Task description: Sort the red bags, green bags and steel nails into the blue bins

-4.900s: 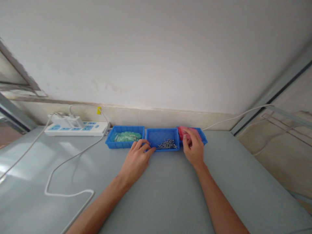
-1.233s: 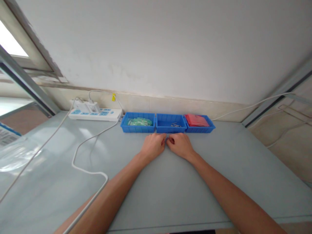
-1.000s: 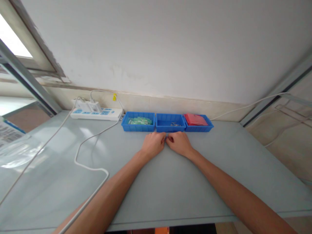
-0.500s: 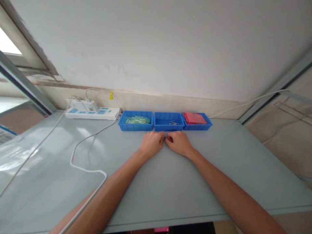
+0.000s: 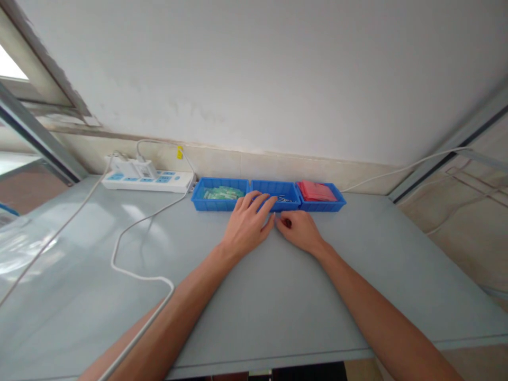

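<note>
My left hand point(image 5: 246, 223) is open, fingers spread, the fingertips over the front edge of the middle blue bin point(image 5: 273, 185). In that bin lie a few thin, shiny metal pieces point(image 5: 283, 199), too small to name. Close beside it on the right, my right hand point(image 5: 300, 231) is closed, thumb against curled fingers, just in front of the bins; what it pinches, if anything, cannot be made out. Small green and white packets point(image 5: 223, 193) fill the left blue bin point(image 5: 214, 205). Flat red sheets or bags point(image 5: 317, 191) lie in the right blue bin point(image 5: 326, 206).
A white power strip point(image 5: 170, 185) with plugged-in adapters stands at the back left. Its white cable point(image 5: 130, 227) crosses the grey table point(image 5: 270, 312) and passes over my left forearm. Clear plastic point(image 5: 27, 248) lies at the left. Metal posts point(image 5: 440, 145) frame the sides.
My left hand has opened from a closed pinch, its fingers stretching out over the middle bin. The right hand has shifted slightly to the right, still closed.
</note>
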`<state>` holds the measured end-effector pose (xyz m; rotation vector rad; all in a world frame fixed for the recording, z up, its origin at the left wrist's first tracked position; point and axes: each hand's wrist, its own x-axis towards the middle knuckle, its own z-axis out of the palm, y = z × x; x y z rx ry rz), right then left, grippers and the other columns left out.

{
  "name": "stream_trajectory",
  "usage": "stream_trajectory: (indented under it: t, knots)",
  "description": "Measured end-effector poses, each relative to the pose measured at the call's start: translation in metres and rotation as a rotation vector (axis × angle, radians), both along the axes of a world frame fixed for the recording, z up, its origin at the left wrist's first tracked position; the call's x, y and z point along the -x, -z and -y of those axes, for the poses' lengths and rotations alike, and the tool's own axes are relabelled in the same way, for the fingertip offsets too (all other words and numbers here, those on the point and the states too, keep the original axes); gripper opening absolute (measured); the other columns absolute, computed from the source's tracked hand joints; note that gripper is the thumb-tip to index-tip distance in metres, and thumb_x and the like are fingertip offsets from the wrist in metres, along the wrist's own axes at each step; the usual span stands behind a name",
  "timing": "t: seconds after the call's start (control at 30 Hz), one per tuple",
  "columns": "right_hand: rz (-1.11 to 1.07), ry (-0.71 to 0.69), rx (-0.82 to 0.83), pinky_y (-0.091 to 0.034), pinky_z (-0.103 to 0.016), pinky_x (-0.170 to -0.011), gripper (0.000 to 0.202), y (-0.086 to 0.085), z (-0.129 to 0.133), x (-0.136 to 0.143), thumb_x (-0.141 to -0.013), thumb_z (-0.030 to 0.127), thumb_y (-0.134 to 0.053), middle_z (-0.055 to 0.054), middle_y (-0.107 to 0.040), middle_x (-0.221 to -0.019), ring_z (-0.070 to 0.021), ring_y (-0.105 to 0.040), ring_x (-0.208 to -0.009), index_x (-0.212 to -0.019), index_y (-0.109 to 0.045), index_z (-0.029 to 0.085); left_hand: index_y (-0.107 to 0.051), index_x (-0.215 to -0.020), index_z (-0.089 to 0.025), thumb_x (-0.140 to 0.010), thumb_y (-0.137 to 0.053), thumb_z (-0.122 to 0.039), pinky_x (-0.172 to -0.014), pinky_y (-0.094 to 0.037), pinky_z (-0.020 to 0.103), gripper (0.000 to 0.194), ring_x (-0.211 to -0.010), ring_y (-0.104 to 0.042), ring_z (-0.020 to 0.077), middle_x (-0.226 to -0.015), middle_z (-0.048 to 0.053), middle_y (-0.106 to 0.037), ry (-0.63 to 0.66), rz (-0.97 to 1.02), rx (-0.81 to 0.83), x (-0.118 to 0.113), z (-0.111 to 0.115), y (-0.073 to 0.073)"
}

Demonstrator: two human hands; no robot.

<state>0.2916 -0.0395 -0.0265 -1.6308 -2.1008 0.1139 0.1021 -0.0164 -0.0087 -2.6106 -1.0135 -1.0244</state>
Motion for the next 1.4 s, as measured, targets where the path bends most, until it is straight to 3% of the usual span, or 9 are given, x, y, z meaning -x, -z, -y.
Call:
stream_trajectory:
  t: [0.07,0.2,0.4,0.57,0.73,0.87,1.0,1.27,1.4]
  knots:
    - [-0.011,0.036,-0.015,-0.027,-0.026,-0.058,0.029,0.001,-0.002,-0.003,-0.090,0.026,-0.056,0.000,-0.061,-0.060,-0.0134,-0.050,-0.057,-0.062,-0.058,0.019,-0.055,-0.141,-0.015,-0.101,-0.050,-0.027,-0.108,-0.041,0.050,0.043,-0.134,-0.046,0.0339,-0.140,0.015,-0.061,0.005,-0.026,0.021,0.002,-0.003,0.004]
    - [-0.106,0.115,-0.058,-0.029,-0.027,-0.057,0.034,0.002,-0.004,-0.007,-0.090,0.031,-0.057,0.001,-0.057,-0.055,-0.0132,-0.049,-0.053,-0.058,-0.054,0.020,-0.060,-0.137,-0.016,-0.099,-0.047,-0.018,-0.109,-0.042,0.052,0.040,-0.136,-0.045,0.0337,-0.132,0.015,-0.067,0.017,-0.075,0.068,0.005,-0.010,0.011]
    - [-0.352,0.113,-0.215,-0.034,-0.026,-0.053,0.038,-0.009,0.004,-0.005,-0.093,0.039,-0.055,0.004,-0.049,-0.052,-0.0111,-0.043,-0.048,-0.060,-0.047,0.021,-0.064,-0.131,-0.020,-0.092,-0.049,-0.005,-0.099,-0.046,0.049,0.044,-0.121,-0.052,0.0320,-0.119,0.013,-0.071,0.026,-0.079,0.089,0.005,-0.009,0.009]
    - [-0.317,0.143,-0.407,-0.038,-0.025,-0.054,0.029,-0.022,0.008,-0.011,-0.094,0.035,-0.055,0.004,-0.050,-0.054,-0.0111,-0.046,-0.047,-0.069,-0.050,0.022,-0.067,-0.116,-0.019,-0.095,-0.050,-0.008,-0.089,-0.044,0.044,0.029,-0.107,-0.055,0.0304,-0.104,0.011,-0.072,0.003,-0.144,0.092,0.001,-0.001,0.001]
    - [-0.176,0.263,-0.550,-0.048,-0.032,-0.070,0.017,-0.030,0.004,-0.033,-0.089,0.037,-0.060,-0.006,-0.064,-0.084,-0.0199,-0.061,-0.075,-0.090,-0.058,0.021,-0.066,-0.093,-0.017,-0.094,-0.054,-0.008,-0.082,-0.041,0.040,0.015,-0.091,-0.060,0.0259,-0.091,0.009,-0.070,0.037,-0.303,0.072,0.000,0.000,-0.004]
    - [-0.147,0.119,-0.406,-0.051,-0.042,-0.093,0.044,-0.033,0.004,-0.049,-0.087,0.036,-0.066,-0.015,-0.066,-0.122,-0.0276,-0.063,-0.109,-0.126,-0.057,0.018,-0.066,-0.088,-0.017,-0.094,-0.058,-0.013,-0.078,-0.041,0.038,0.011,-0.085,-0.062,0.0237,-0.086,0.008,-0.071,0.089,-0.376,0.054,0.001,0.001,-0.008]
    - [-0.214,-0.078,-0.136,-0.046,-0.046,-0.108,0.053,-0.030,0.006,-0.058,-0.086,0.034,-0.070,-0.011,-0.067,-0.133,-0.0276,-0.064,-0.121,-0.136,-0.057,0.021,-0.066,-0.085,-0.017,-0.094,-0.063,-0.019,-0.076,-0.044,0.036,0.009,-0.083,-0.065,0.0228,-0.084,0.006,-0.071,0.124,-0.396,0.057,-0.001,0.007,-0.011]
    - [-0.511,-0.255,0.255,-0.056,-0.042,-0.100,0.083,-0.032,0.012,-0.072,-0.073,0.040,-0.085,-0.010,-0.056,-0.148,-0.0315,-0.063,-0.125,-0.147,-0.049,0.026,-0.069,-0.096,-0.018,-0.100,-0.056,-0.023,-0.067,-0.051,0.030,0.014,-0.082,-0.070,0.0196,-0.095,0.005,-0.071,0.175,-0.450,0.157,-0.006,0.015,-0.005]
    - [-0.588,-0.221,0.291,-0.061,-0.041,-0.091,0.078,-0.023,0.010,-0.077,-0.068,0.040,-0.089,-0.011,-0.065,-0.134,-0.0308,-0.069,-0.113,-0.135,-0.055,0.023,-0.069,-0.094,-0.017,-0.099,-0.060,-0.029,-0.074,-0.054,0.031,0.015,-0.085,-0.071,0.0204,-0.092,0.005,-0.070,0.219,-0.419,0.154,-0.008,0.018,-0.001]
